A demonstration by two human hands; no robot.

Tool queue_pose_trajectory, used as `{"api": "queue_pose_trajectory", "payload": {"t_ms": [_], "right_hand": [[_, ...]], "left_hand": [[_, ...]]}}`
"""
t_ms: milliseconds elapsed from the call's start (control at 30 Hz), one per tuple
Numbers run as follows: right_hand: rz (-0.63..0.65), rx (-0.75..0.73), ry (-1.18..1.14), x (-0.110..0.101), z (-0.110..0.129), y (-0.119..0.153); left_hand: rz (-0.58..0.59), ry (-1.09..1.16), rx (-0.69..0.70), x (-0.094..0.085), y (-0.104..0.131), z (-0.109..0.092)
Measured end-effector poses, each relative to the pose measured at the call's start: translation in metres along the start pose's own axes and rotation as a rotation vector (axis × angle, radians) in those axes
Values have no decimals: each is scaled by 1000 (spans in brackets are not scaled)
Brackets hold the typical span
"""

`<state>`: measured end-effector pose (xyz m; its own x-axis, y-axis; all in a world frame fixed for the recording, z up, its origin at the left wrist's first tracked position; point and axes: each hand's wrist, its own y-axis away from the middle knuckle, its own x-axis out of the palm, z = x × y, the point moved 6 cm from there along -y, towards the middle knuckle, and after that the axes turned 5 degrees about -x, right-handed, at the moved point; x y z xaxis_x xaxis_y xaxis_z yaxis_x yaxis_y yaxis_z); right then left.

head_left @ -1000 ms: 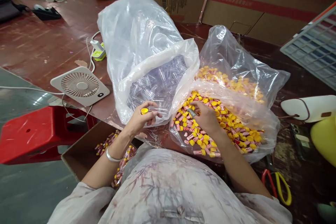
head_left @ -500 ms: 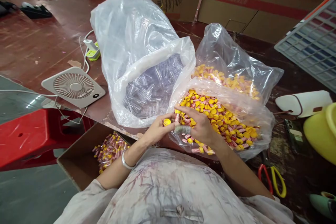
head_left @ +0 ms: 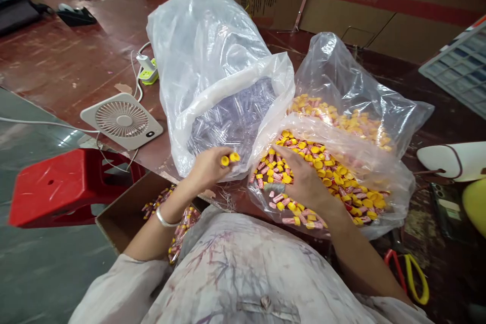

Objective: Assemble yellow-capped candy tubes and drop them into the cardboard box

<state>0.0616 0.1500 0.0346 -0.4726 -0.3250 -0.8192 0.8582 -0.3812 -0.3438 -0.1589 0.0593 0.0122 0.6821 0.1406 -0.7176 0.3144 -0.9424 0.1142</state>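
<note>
The left hand (head_left: 208,168) is closed around 2 round yellow plastic caps (head_left: 225,161), at the near edge of a translucent white plastic bag (head_left: 208,30) holding clear plastic tubes (head_left: 231,116). The right hand (head_left: 306,177), thumb and index finger apart, is over small pink-patterned, yellow-capped cylinders (head_left: 353,182) in a clear plastic bag (head_left: 410,106); I cannot tell whether it grips any. Both bags lie on the dark red tabletop (head_left: 114,55).

Two yellow caps (head_left: 225,161) sat side by side near the frame's centre. Clear tubes (head_left: 228,124) lay jumbled above them, and yellow-topped pink pieces (head_left: 334,177) lay heaped right of centre.
</note>
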Motion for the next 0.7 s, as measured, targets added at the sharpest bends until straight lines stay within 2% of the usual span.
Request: {"api": "queue_pose_trajectory", "payload": {"t_ms": [33, 67, 133, 200, 300, 400, 467, 567, 633, 700], "right_hand": [[-31, 68, 50, -8, -13, 4], [-48, 131, 109, -13, -25, 8], [-24, 218, 224, -17, -43, 16], [55, 230, 274, -10, -49, 22], [180, 149, 243, 7, -39, 24], [307, 40, 228, 26, -17, 22], [398, -40, 244, 40, -1, 20], [523, -118, 286, 60, 14, 20], [551, -116, 310, 68, 14, 20], [480, -78, 278, 65, 9, 18]], "left_hand": [[-54, -209, -12, -11, -4, 10], [-53, -390, -37, -16, -7, 21], [42, -641, -91, -14, -12, 40], [114, -748, -115, -6, -15, 51], [95, -740, -119, 1, -15, 56], [30, -542, -91, -6, -12, 53], [-4, -248, -54, -13, -8, 48], [52, 232, -42, -14, 3, 38], [109, 425, -57, -8, 11, 29], [148, 529, -72, 0, 18, 19]]}}
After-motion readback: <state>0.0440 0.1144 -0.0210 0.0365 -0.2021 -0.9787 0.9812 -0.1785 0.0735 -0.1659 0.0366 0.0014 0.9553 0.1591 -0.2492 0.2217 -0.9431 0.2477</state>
